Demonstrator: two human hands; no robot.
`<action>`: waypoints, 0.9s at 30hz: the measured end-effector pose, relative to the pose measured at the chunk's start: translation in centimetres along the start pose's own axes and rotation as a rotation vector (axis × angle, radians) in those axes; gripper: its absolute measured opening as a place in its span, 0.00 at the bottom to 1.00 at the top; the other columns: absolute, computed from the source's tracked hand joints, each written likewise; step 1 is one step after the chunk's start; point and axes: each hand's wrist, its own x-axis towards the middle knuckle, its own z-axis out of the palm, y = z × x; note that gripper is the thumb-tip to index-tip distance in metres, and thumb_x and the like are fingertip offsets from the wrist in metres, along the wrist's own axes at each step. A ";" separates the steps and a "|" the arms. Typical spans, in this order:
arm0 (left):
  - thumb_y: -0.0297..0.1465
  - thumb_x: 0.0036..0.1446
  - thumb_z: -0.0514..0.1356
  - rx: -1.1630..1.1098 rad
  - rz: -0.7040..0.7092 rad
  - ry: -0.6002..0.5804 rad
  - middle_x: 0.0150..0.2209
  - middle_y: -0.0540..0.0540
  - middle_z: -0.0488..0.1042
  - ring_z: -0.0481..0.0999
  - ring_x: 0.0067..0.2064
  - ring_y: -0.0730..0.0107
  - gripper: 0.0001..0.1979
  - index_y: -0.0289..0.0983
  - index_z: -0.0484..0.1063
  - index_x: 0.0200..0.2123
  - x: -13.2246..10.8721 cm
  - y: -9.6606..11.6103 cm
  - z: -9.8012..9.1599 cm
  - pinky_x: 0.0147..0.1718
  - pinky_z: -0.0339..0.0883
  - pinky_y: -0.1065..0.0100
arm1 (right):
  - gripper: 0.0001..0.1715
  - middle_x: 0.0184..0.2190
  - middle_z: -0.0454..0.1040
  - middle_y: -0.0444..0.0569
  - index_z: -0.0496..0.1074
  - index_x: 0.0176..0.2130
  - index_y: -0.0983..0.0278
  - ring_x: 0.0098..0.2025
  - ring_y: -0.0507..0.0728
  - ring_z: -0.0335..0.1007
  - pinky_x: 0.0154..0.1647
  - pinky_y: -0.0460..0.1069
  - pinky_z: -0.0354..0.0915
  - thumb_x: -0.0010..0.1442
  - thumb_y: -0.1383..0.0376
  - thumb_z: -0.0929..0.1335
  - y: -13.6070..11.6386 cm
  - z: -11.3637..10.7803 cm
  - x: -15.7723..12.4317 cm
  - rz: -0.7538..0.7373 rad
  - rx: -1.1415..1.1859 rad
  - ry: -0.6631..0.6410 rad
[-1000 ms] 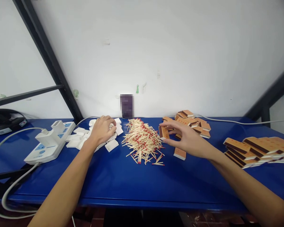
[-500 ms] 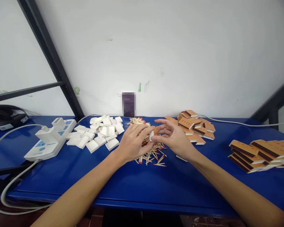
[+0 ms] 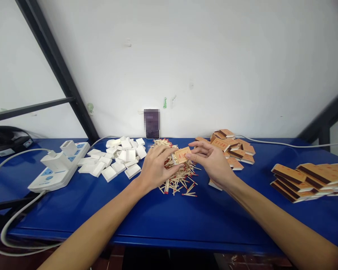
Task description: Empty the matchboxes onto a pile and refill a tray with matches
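Okay, so both hands are on the same thing: 1 small flat orange cardboard matchbox with red print (image 3: pixel 183 154), held up over the middle of a blue table (image 3: pixel 199 221). It's right between them, to the right of the left hand (image 3: pixel 157 167) and to the left of the right hand (image 3: pixel 212 163). Its long axis seems to run crosswise from hand to hand, right end a bit nearer the far edge of the surface. Neither hand is clearly closer, they're basically at opposite ends of it.

Left hand is half curled, fingertips at the box's far left corner and thumb under the near side, so a light pinch. Right hand has its thumb on the printed face with the fingers loosely bent behind the right end. A pale strip shows at the left end; can't tell exactly how far the inside part sticks out.

Below sits a loose heap of red-tipped wooden matches (image 3: pixel 177 182). Left of that, toward the far edge, there's a scatter of small white cardboard trays (image 3: pixel 109 173). Beyond the right hand, also by the far edge, is a jumbled pile of orange cardboard boxes (image 3: pixel 224 144), and near the right edge, a neater stack of orange-and-brown matchboxes (image 3: pixel 312 178).
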 end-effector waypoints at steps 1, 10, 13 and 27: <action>0.41 0.59 0.64 0.004 -0.010 -0.013 0.45 0.43 0.77 0.74 0.46 0.59 0.21 0.38 0.71 0.52 0.0 -0.1 0.1 0.46 0.69 0.57 | 0.28 0.28 0.76 0.45 0.73 0.40 0.63 0.33 0.57 0.75 0.38 0.54 0.71 0.41 0.56 0.79 0.0 -0.1 0.1 0.001 0.006 0.017; 0.31 0.64 0.59 -0.057 -0.013 0.024 0.47 0.45 0.79 0.75 0.45 0.63 0.21 0.42 0.67 0.59 -0.2 -1.1 -0.1 0.45 0.67 0.58 | 0.28 0.50 0.74 0.51 0.74 0.49 0.59 0.44 0.59 0.76 0.46 0.55 0.73 0.50 0.53 0.76 0.5 -0.4 0.7 -0.044 -0.034 -0.023; 0.30 0.66 0.57 -0.041 0.034 0.011 0.47 0.45 0.79 0.75 0.45 0.63 0.19 0.44 0.67 0.59 -0.1 -1.4 -0.3 0.45 0.66 0.59 | 0.23 0.41 0.78 0.50 0.75 0.43 0.60 0.39 0.57 0.76 0.43 0.55 0.72 0.56 0.47 0.71 0.8 -0.4 1.2 -0.007 -0.003 -0.164; 0.37 0.68 0.54 -0.275 -0.098 -0.140 0.52 0.47 0.77 0.73 0.51 0.62 0.15 0.46 0.71 0.55 -0.1 -1.6 -0.8 0.51 0.63 0.53 | 0.17 0.40 0.78 0.48 0.74 0.41 0.59 0.42 0.57 0.76 0.47 0.57 0.71 0.54 0.53 0.74 0.5 -2.0 0.9 -0.130 -0.187 -0.251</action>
